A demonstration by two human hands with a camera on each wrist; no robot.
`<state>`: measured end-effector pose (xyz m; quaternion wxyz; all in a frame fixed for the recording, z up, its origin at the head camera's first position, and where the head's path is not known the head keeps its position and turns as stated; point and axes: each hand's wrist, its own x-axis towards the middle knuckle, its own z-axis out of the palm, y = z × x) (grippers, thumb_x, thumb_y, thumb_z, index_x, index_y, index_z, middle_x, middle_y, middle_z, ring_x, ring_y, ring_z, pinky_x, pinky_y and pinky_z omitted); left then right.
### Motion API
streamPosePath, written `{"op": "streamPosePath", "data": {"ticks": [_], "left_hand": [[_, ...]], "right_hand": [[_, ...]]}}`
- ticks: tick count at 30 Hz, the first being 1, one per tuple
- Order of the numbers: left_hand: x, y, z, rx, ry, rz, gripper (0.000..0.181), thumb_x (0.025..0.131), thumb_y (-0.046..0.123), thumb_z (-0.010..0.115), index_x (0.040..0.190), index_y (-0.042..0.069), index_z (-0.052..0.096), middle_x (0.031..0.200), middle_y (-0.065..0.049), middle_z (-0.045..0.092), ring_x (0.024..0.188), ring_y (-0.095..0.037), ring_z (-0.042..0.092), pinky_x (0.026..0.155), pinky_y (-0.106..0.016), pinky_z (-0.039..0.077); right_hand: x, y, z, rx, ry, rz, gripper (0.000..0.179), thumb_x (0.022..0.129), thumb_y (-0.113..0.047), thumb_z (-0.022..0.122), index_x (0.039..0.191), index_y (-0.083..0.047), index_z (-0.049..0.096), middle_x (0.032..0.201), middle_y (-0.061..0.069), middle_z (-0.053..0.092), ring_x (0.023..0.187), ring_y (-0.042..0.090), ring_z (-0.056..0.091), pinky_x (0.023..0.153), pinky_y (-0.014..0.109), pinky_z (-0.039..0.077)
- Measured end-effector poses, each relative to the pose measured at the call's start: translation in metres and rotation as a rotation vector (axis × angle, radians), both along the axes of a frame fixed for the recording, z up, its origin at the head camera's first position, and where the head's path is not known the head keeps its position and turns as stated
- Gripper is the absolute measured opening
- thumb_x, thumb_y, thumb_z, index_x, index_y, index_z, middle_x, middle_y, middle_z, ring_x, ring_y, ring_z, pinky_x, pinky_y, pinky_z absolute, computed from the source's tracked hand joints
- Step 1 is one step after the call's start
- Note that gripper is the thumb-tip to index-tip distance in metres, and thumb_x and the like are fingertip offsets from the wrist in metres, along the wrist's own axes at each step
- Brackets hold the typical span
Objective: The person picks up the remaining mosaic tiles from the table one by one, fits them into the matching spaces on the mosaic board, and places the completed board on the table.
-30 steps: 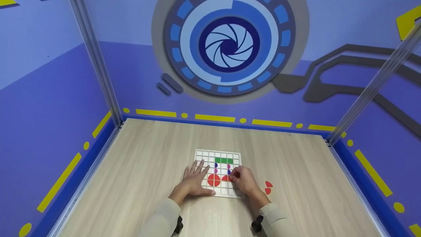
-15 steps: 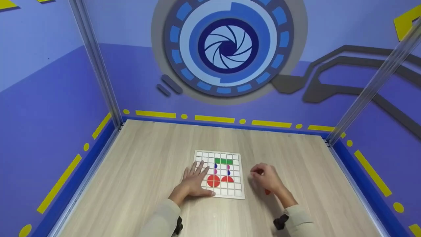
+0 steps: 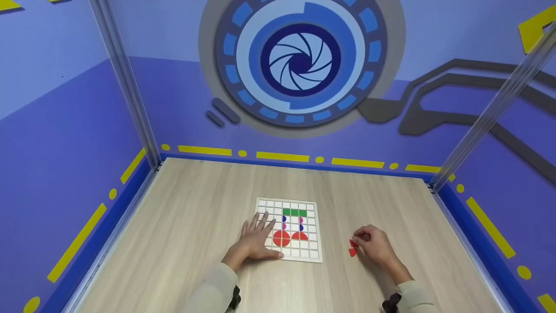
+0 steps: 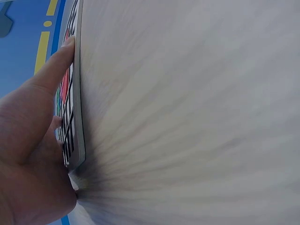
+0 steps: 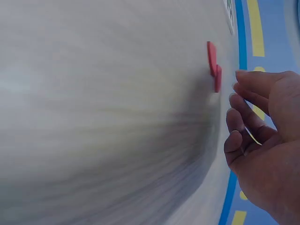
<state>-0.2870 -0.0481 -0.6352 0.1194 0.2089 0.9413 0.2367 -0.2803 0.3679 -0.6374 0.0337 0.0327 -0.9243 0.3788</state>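
Left hand [image 3: 253, 244]: fingers spread, grasping nothing, on the grid board [image 3: 292, 223], lower centre of frame
Red pieces [image 3: 352, 252]: on the desk [image 3: 208, 200], right of the board
Right hand [image 3: 377, 244]: fingers loosely bent, empty, near the pieces
Piece pickup: seemingly in hand; calls for a fingertip pinch

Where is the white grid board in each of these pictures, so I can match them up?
Head: the board lies in the lower middle, the left hand over its left part.
Left wrist: the board shows nearly edge-on at upper left, partly hidden by that hand.
Right wrist: only a sliver of the board shows, at the top edge, right of centre.
Shared landmark: yellow dashes on the wall.
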Motion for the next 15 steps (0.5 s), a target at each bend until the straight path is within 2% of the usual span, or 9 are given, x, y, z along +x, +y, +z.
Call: {"op": "streamPosePath", "data": {"ticks": [1, 8, 15], "left_hand": [[0.0, 0.0, 0.0, 0.0, 0.0, 0.001, 0.113, 0.084, 0.064, 0.08, 0.168, 0.01, 0.028, 0.177, -0.019, 0.007, 0.162, -0.045, 0.001, 0.126, -0.068, 0.003], [-0.011, -0.001, -0.026, 0.05, -0.003, 0.014, 0.12, 0.08, 0.07, 0.08, 0.17, 0.015, 0.024, 0.178, -0.014, 0.0, 0.162, -0.04, -0.008, 0.125, -0.066, -0.007], [-0.008, -0.001, -0.02, 0.049, -0.003, 0.002, 0.121, 0.08, 0.074, 0.077, 0.17, 0.013, 0.023, 0.178, -0.015, 0.0, 0.162, -0.04, -0.008, 0.125, -0.067, -0.007]], "right_hand": [[0.001, 0.001, -0.002, 0.005, -0.001, 0.007, 0.006, 0.095, -0.006, 0.08, 0.099, -0.009, 0.077, 0.094, 0.002, 0.066, 0.084, 0.016, 0.059, 0.07, 0.026, 0.05], [0.005, -0.002, -0.006, 0.057, 0.027, 0.052, 0.008, 0.093, -0.007, 0.082, 0.097, -0.009, 0.075, 0.092, 0.002, 0.063, 0.082, 0.014, 0.057, 0.07, 0.026, 0.049], [0.007, -0.005, -0.007, 0.057, 0.002, 0.043, 0.01, 0.093, -0.002, 0.08, 0.095, -0.009, 0.073, 0.093, 0.001, 0.063, 0.083, 0.014, 0.058, 0.07, 0.025, 0.05]]}}
